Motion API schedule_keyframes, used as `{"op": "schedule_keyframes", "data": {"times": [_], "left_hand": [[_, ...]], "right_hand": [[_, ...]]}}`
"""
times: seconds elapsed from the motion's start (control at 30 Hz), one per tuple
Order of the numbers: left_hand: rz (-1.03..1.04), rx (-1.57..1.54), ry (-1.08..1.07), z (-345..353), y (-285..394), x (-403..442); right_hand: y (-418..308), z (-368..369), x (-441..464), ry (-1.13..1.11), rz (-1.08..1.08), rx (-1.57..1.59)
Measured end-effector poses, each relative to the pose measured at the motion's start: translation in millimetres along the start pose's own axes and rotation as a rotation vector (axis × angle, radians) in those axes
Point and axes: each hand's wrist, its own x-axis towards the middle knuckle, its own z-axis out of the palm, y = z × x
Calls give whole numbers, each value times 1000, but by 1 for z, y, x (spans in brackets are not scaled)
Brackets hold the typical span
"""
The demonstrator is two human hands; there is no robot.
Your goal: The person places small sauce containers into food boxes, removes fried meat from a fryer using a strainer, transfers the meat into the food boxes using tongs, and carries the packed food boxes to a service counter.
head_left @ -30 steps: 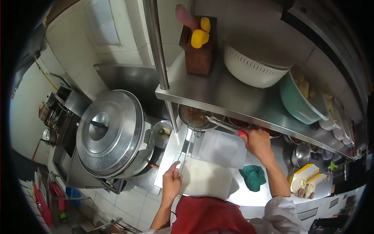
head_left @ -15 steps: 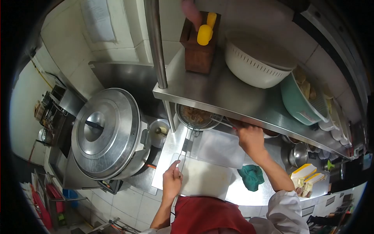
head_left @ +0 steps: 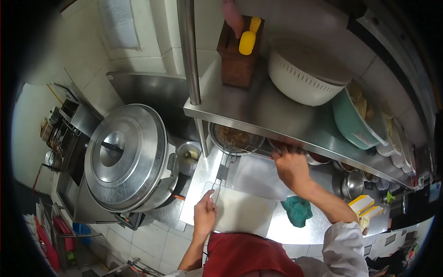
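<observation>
My left hand [head_left: 204, 216] is closed around the end of a long wire handle, with one digit stretched along it. The handle belongs to a wire strainer [head_left: 222, 171], whose far end lies at a metal bowl [head_left: 213, 144]. Brownish pieces of food [head_left: 234, 136] sit in the bowl, partly under the steel shelf. My right hand [head_left: 293, 169] is curled beneath the shelf edge around a thin metal-handled utensil [head_left: 258, 153] that reaches toward the bowl. Its working end is not clear. A white cutting board [head_left: 244, 210] lies between my hands, in front of a translucent plastic sheet or lid [head_left: 251, 175].
The steel shelf [head_left: 286, 124] overhangs the counter and carries a knife block [head_left: 236, 71], a white colander [head_left: 295, 76] and a green basin [head_left: 353, 120]. A large lidded pot [head_left: 127, 157] stands left. A green cloth [head_left: 296, 211] and yellow-white cartons [head_left: 361, 203] lie right.
My right hand has shifted slightly left and lower, and the utensil's handle has swung down with it. The left hand stays almost still on the wire handle.
</observation>
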Motion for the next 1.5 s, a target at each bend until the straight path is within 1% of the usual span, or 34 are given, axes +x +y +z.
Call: {"op": "schedule_keyframes", "data": {"times": [0.07, 0.27, 0.37, 0.47, 0.57, 0.67, 0.87, 0.97, 1.07, 1.13, 1.37, 1.5], "left_hand": [[-15, -24, -5, 0, -1, -2], [-7, -42, 3, -1, 5, -3], [-15, -59, 6, -1, 1, -1], [-31, -82, 21, -3, 2, 0], [-41, -72, 18, -6, 0, 1], [-41, -82, 21, -6, -1, 0], [2, -19, 30, -5, -11, 0], [2, -39, 31, -5, -9, 0], [4, -25, 34, -5, -8, 0], [2, -24, 33, -4, -7, 1], [-26, -48, 22, -4, 0, -2], [-13, -72, 31, -4, -1, -1]], "right_hand": [[-1, 9, 0, -32, 32, 9], [1, 25, 2, 70, 95, 36], [1, 23, 5, 114, 107, 68], [5, 31, 8, 108, 107, 26], [9, 27, 10, 191, 69, 88], [7, 29, 13, 183, 98, 58], [6, 31, 16, 123, 124, 141], [8, 28, 12, 170, 110, 108], [4, 16, 7, 28, 209, 137], [3, 15, 4, -4, 217, 161], [-1, 22, 2, -35, 247, 148], [9, 19, -8, -88, 322, 141]]}}
